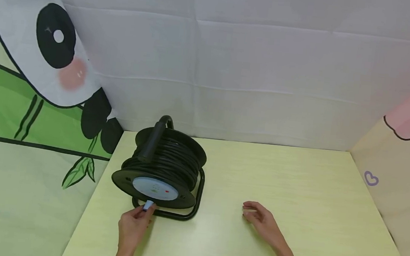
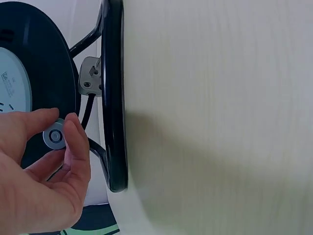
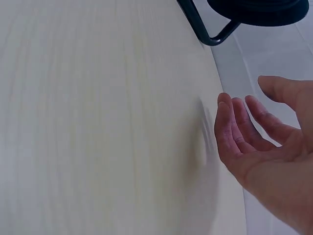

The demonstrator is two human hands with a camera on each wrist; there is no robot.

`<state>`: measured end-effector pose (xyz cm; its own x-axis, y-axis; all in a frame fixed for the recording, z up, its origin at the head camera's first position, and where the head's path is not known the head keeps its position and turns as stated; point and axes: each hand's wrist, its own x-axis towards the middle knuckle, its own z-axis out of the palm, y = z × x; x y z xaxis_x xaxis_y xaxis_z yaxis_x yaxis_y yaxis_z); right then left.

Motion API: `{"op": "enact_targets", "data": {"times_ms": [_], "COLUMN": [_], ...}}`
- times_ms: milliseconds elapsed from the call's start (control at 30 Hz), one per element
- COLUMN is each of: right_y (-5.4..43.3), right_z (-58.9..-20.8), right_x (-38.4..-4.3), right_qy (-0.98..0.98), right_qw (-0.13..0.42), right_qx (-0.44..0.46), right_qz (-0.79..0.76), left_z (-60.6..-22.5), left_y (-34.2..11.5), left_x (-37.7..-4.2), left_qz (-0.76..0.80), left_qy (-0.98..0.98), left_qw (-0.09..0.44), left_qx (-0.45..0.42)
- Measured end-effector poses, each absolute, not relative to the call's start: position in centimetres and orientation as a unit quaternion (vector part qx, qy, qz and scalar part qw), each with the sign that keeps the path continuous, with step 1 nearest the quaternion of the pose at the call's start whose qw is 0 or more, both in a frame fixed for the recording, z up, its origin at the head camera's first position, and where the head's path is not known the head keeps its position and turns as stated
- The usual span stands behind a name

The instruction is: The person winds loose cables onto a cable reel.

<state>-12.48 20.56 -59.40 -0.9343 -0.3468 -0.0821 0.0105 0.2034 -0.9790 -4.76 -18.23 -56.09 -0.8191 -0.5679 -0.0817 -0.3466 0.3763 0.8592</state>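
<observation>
A black cable reel [image 1: 171, 162], wound with thick black cable, stands on its tubular frame [image 1: 199, 194] at the table's left. Its front flange carries a pale blue socket panel [image 1: 155, 188]. My left hand [image 1: 134, 225] pinches a small light-grey winding knob [image 2: 55, 136] at that flange's lower edge, between thumb and fingers. In the left wrist view a grey plug [image 2: 89, 77] on a black cord shows behind the frame bar. Over the table, right of the reel, my right hand [image 1: 263, 226] holds nothing, its fingers loosely bent and apart from the thumb in the right wrist view.
The pale wooden table [image 1: 278, 181] reaches back to a white cloth backdrop [image 1: 264, 67]. Printed cloth [image 1: 3, 190] hangs along the left side, and another printed panel [image 1: 402, 182] stands along the right. The reel's carrying handle [image 1: 152, 141] sticks up above the drum.
</observation>
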Motion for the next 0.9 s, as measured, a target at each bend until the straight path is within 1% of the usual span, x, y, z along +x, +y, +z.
{"op": "enact_targets", "data": {"times_ms": [200,533,700,833,900], "right_y": [22.0,24.0,24.6,24.9,25.2], "right_z": [-58.9,-58.5,-58.1,-57.8,-57.6], "right_x": [-12.5,-13.1,-13.3,-13.6,-13.7], "right_qy": [0.769,0.773,0.778,0.793,0.804], "right_qw": [0.138,0.133,0.124,0.102,0.085], "right_qx": [-0.096,-0.085,-0.101,-0.118,-0.123], "right_qz": [-0.616,-0.615,-0.607,-0.589,-0.576], "left_z": [-55.6,-54.8,-54.4,-54.1,-53.9], "left_y": [-18.9,-18.9,-18.2,-17.6,-17.2], "left_x": [-4.6,-4.5,-4.3,-4.1,-4.1], "left_qz": [-0.473,-0.39,-0.37,-0.345,-0.331], "left_qy": [-0.823,-0.849,-0.849,-0.849,-0.854], "left_qw": [0.136,0.202,0.257,0.313,0.33], "left_qx": [0.285,0.293,0.275,0.248,0.228]}}
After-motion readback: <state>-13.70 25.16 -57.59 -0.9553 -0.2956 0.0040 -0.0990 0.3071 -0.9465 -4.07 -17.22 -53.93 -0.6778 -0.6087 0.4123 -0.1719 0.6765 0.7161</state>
